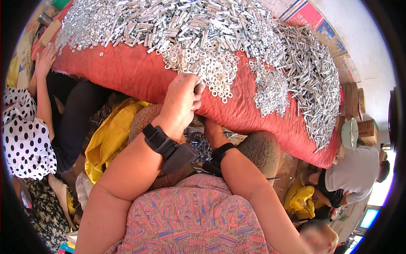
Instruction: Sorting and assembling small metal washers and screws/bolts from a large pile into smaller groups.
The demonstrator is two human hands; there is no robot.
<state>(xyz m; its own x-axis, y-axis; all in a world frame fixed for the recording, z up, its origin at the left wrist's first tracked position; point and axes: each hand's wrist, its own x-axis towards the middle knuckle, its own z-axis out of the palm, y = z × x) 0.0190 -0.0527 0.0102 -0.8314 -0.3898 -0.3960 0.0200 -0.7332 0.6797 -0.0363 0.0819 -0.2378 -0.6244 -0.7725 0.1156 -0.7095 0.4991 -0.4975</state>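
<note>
My left hand (182, 95) is at the near edge of a pile of flat washers (218, 70), its fingers curled together. What they hold, if anything, is too small to make out. Below the edge of the red quilted cloth (139, 67), my right hand (215, 130) reaches under, and its fingers are hidden. Between my knees, under my forearms, lies a heap of shiny metal parts (198, 144). Beyond the washers spread many metal sleeves (177, 25). Smaller nuts or rings (270, 91) form a separate patch on the right.
Long metal pins or bolts (313, 80) cover the cloth's right side. At the left, a person in a polka-dot top (29, 139) rests a hand on the cloth. Another person in a grey top (353, 173) bends at the right. A yellow sack (110, 133) lies beside my left knee.
</note>
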